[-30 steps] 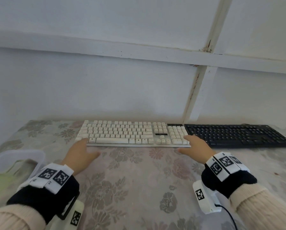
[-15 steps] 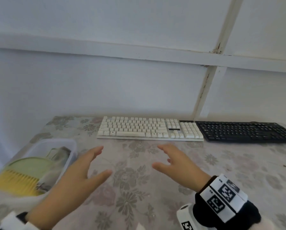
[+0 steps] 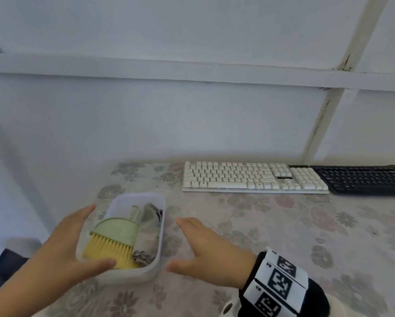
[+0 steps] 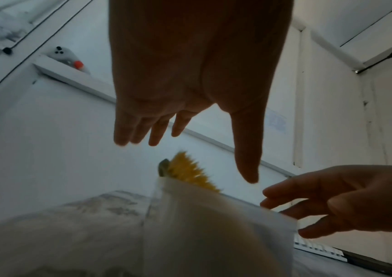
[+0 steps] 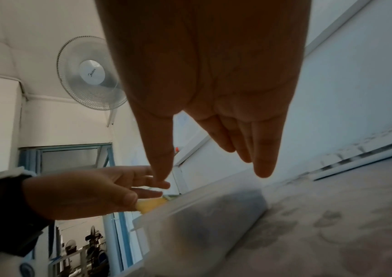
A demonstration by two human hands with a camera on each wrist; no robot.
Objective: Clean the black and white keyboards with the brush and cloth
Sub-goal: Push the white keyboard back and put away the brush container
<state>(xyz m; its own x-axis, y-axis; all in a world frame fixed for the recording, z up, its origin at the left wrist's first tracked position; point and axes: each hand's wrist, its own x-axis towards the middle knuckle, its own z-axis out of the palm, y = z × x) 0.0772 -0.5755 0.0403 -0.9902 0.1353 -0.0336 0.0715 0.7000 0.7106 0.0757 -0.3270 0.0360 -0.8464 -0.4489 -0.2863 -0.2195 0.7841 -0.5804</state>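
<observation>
Flanking the translucent tub, both hands (left, right) spread loose, grasping nothing; cloth half-buried beside brush.

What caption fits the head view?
Two open hands, left hand and right hand, flank a tub holding brush and cloth.

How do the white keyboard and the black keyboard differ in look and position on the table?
The white keyboard has pale keys on a light base; the black keyboard is dark all over. The white keyboard shows whole in the head view, while the black keyboard is cut off by the picture's right edge. The white keyboard lies nearer the plastic tub; the black keyboard lies to its right. Both lie flat, end to end, along the wall.
</observation>
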